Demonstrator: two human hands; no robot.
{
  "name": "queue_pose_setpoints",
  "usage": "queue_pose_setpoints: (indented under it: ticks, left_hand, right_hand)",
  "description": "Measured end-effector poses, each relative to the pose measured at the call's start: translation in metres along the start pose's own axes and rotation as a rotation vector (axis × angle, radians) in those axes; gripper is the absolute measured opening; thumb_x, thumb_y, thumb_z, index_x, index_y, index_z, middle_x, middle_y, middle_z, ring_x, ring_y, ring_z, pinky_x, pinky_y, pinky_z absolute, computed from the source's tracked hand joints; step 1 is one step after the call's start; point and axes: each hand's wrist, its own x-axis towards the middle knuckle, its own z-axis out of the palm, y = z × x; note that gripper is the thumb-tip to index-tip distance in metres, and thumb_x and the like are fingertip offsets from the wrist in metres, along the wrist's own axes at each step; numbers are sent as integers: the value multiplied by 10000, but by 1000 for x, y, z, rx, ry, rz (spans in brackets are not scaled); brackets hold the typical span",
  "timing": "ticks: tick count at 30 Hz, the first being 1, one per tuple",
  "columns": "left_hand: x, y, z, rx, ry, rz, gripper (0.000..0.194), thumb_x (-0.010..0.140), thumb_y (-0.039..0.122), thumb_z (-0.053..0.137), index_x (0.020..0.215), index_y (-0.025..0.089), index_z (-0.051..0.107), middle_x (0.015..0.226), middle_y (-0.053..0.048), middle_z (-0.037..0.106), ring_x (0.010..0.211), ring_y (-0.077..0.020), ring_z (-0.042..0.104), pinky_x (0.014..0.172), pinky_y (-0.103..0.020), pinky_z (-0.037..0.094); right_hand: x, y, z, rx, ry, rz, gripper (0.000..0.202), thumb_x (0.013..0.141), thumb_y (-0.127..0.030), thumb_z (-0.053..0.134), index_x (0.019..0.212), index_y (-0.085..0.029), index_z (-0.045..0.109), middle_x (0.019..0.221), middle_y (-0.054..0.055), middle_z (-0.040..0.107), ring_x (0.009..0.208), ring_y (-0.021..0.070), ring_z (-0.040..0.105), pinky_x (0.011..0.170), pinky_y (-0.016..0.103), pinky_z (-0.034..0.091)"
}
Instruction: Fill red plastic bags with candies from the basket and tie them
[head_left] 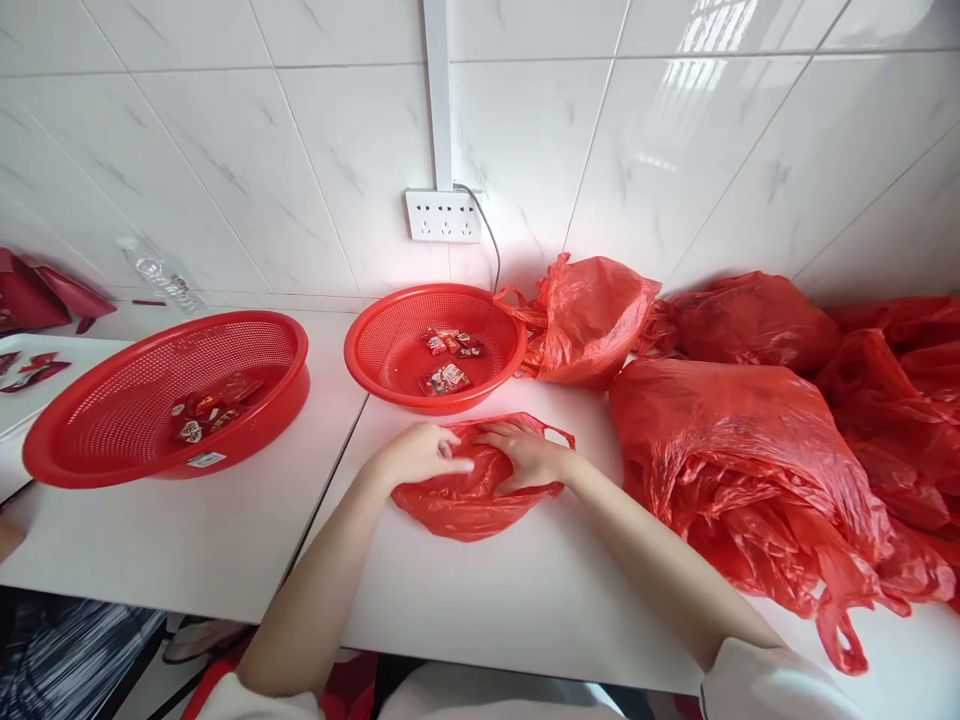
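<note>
A single head-worn camera looks forward and steeply down from just above the near edge of the white table, close over the worker's forearms, facing the tiled wall far behind; wide lens bends the edges

White marble-look tile wall, glossy, window glare reflected top right. White conduit strip runs down to a white power strip; grey cable drops from it. Two white tables butted together, seam between them. Dark floor visible bottom left.
</note>
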Motion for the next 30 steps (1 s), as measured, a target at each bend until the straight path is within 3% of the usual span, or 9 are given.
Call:
queue_pose_setpoints:
  ticks: [3, 5, 7, 10, 13, 15, 18, 23, 30]
  left_hand:
    - [11, -12, -15, -519, 247, -187, 602, 736, 717, 507, 695, 132, 640, 731, -167, 719, 728, -280, 713, 640, -327, 556]
    - [17, -18, -20, -739, 384, -327, 665, 720, 789, 444, 687, 143, 598, 634, -171, 689, 642, -274, 706, 560, -312, 547]
    - [21, -22, -20, -910, 380, -357, 621, 727, 761, 481, 796, 153, 592, 643, -151, 692, 630, -264, 708, 534, -302, 546]
    - [21, -26, -17, -1109, 373, -235, 453, 783, 564, 569, 984, 158, 573, 773, -123, 723, 701, -233, 725, 621, -298, 574]
    - [17, -31, -13, -1219, 357, -130, 320, 802, 362, 555, 1034, 143, 580, 893, -121, 730, 779, -211, 724, 709, -312, 588]
    - [15, -35, -11, -1283, 333, -82, 271, 778, 263, 544, 1014, 143, 603, 955, -102, 727, 817, -199, 714, 735, -322, 594]
    - [18, -37, -5, -1343, 439, -51, 204, 738, 181, 557, 929, 147, 620, 932, -56, 720, 799, -166, 695, 740, -302, 600]
    - [28, -29, 9, -1356, 550, -27, 217, 730, 177, 558, 934, 125, 613, 944, -74, 714, 866, -202, 696, 823, -379, 593]
    - [19, -14, 16, -1253, 547, 103, 287, 731, 202, 588, 1007, 128, 612, 1004, -91, 713, 951, -261, 688, 843, -426, 579]
  right_hand:
    - [-8, -8, -18, 43, -15, 51, 783, 712, -480, 706, 1406, -218, 457, 1423, 116, 487, 1297, 330, 445, 1044, 429, 393]
    - [-14, -23, -36, 71, 11, 51, 621, 798, -458, 631, 1356, -217, 505, 1317, 104, 585, 1193, 295, 546, 991, 400, 437]
    - [-20, -38, -55, 125, 74, 1, 496, 854, -426, 580, 1302, -216, 543, 1256, 90, 627, 1122, 252, 596, 961, 362, 459]
    - [-26, -56, -79, 182, 213, -47, 392, 871, -435, 581, 1196, -218, 610, 1172, 68, 670, 1051, 226, 627, 925, 337, 474]
    - [-30, -60, -92, 161, 320, 17, 383, 930, -509, 465, 1017, -221, 703, 1054, 49, 711, 989, 233, 642, 908, 357, 466]
    - [-31, -55, -97, 164, 335, 79, 547, 984, -521, 297, 861, -222, 738, 968, 41, 727, 955, 228, 650, 918, 367, 450]
    - [-30, -43, -99, 147, 347, 146, 638, 1003, -492, 219, 754, -205, 731, 906, 54, 730, 924, 222, 660, 918, 359, 445]
    - [-27, -30, -99, 40, 534, 143, 308, 977, -316, 387, 981, -200, 672, 950, 59, 719, 875, 203, 664, 791, 306, 482]
    - [-6, -24, -78, -3, 502, -64, 180, 924, -184, 480, 1035, -195, 621, 991, 59, 691, 881, 180, 650, 807, 283, 478]
